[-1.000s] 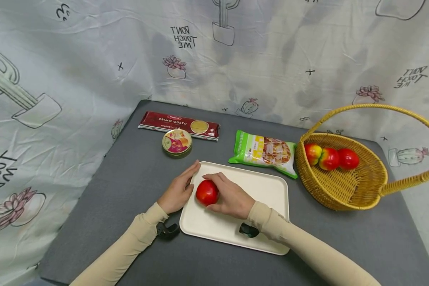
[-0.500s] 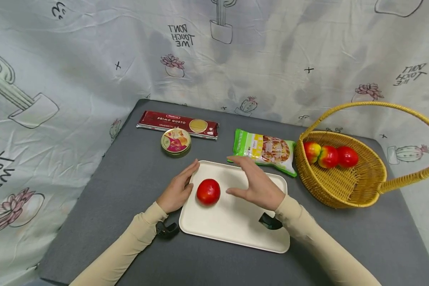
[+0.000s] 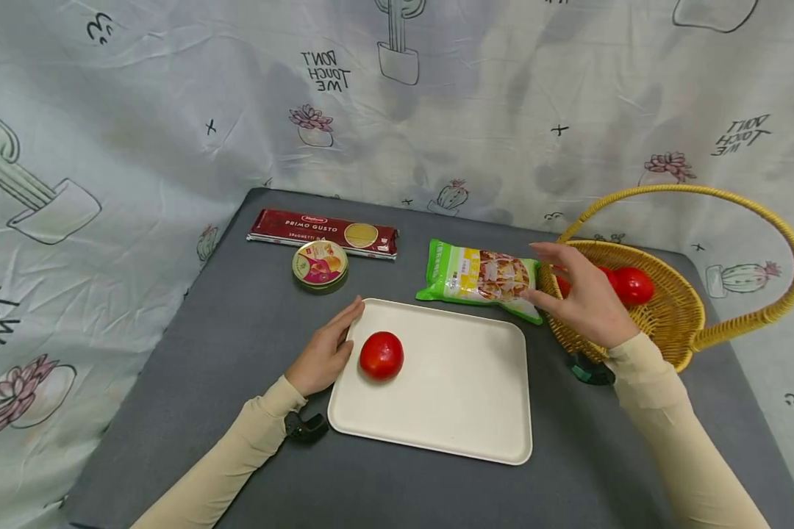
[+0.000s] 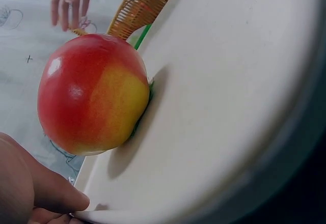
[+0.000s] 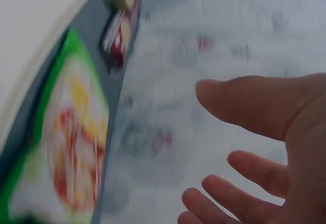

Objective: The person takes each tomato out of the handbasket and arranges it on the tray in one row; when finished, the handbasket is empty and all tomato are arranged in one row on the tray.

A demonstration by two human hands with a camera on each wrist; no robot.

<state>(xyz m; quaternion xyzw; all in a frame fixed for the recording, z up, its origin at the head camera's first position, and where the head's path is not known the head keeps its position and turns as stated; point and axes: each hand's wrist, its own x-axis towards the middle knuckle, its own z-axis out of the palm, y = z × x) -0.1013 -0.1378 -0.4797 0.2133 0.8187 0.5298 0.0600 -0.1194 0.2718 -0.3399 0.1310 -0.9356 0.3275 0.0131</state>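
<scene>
A red-and-yellow apple (image 3: 381,356) sits near the left end of a cream rectangular tray (image 3: 456,382); the left wrist view shows its yellow side and a bit of green underneath. My left hand (image 3: 320,358) holds the tray's left edge, with the thumb (image 4: 61,193) at the rim and the other fingers partly hidden below it. Over the left side of a yellow wicker basket (image 3: 688,308) hovers my right hand (image 3: 585,297), thumb and fingers apart, nothing between them. Red fruits (image 3: 634,285) lie in the basket, partly covered by that hand.
A green-and-white food packet (image 3: 479,279) lies behind the tray, close to the basket. Farther left are a round tin (image 3: 320,264) and a dark red spaghetti pack (image 3: 324,231). The basket's tall handle (image 3: 784,250) arches over its opening. A printed cloth hangs behind the table.
My right hand let go of the apple on the tray, then moved right and away to the basket. The left hand stays at the tray's edge.
</scene>
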